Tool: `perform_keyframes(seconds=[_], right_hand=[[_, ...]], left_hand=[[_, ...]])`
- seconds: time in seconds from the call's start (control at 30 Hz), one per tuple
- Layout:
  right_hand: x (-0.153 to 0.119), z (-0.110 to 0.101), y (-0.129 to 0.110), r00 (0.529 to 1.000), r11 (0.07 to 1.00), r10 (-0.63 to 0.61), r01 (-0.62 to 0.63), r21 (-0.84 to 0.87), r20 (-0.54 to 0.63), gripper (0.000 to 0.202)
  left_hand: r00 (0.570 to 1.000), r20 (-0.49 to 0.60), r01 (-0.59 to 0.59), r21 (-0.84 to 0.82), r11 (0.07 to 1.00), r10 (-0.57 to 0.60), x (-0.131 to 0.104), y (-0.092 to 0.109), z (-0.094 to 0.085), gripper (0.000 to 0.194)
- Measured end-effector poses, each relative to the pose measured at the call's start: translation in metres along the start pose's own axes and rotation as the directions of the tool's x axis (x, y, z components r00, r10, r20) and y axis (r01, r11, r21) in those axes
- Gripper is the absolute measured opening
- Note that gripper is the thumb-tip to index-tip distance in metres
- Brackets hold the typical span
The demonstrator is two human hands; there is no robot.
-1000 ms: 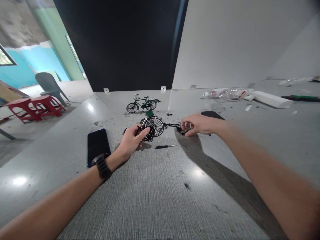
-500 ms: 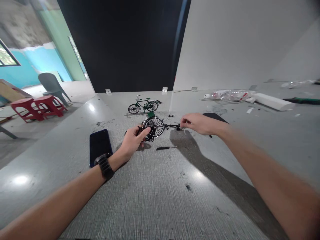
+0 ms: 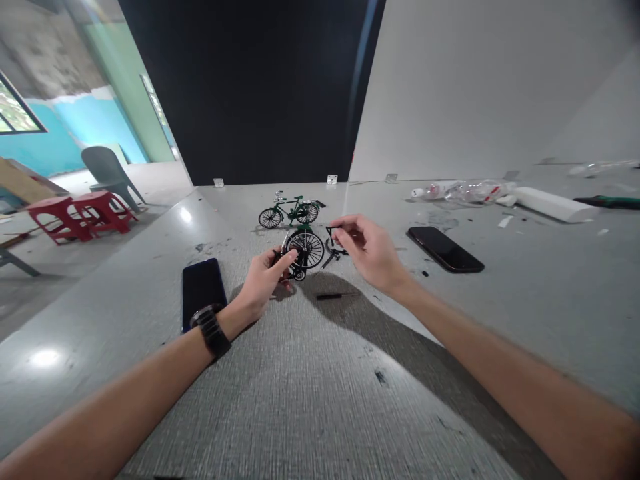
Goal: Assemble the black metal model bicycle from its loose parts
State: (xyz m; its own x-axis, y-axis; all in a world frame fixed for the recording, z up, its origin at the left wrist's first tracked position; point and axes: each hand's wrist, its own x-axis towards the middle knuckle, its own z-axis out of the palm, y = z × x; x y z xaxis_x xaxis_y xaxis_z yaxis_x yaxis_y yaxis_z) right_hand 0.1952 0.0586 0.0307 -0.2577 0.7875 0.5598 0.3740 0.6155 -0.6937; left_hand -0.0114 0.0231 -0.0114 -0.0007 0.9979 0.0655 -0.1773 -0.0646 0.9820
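Note:
My left hand point(image 3: 261, 279) is closed on a partly built model bicycle point(image 3: 311, 251), thumb pressed against it near the spoked wheel. My right hand point(image 3: 373, 255) pinches a small thin black part point(image 3: 331, 231) just right of that wheel. Loose black pieces point(image 3: 336, 253) lie under its fingertips, partly hidden by the hand. A small screwdriver point(image 3: 329, 296) with a black handle rests in front of the model. Behind it stands a complete green model bicycle point(image 3: 290, 213).
A phone point(image 3: 203, 288) lies beside my left wrist, partly under the watch. Another phone point(image 3: 445, 249) is right of my right hand. Farther right are clear plastic packaging point(image 3: 473, 191) and a white block point(image 3: 555, 203). An upright black panel point(image 3: 250, 93) stands at the back.
My right hand has moved left, from the loose pieces to beside the model's wheel, lifting a small black part. The right phone is now uncovered. My left hand keeps its hold on the model.

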Motion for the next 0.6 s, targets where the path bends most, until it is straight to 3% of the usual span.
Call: perform_keyframes(seconds=[0.27,0.6], right_hand=[[-0.008,0.012,0.004,0.992,0.997,-0.015,0.005,-0.079,-0.128,0.029],[-0.014,0.018,-0.001,0.983,0.993,-0.084,0.097,0.074,-0.165,0.021]], left_hand=[[0.999,-0.042,0.011,-0.016,1.0,-0.011,-0.001,0.006,0.003,0.032],[0.993,-0.068,0.09,-0.076,0.993,-0.096,-0.001,0.007,0.002,0.029]])
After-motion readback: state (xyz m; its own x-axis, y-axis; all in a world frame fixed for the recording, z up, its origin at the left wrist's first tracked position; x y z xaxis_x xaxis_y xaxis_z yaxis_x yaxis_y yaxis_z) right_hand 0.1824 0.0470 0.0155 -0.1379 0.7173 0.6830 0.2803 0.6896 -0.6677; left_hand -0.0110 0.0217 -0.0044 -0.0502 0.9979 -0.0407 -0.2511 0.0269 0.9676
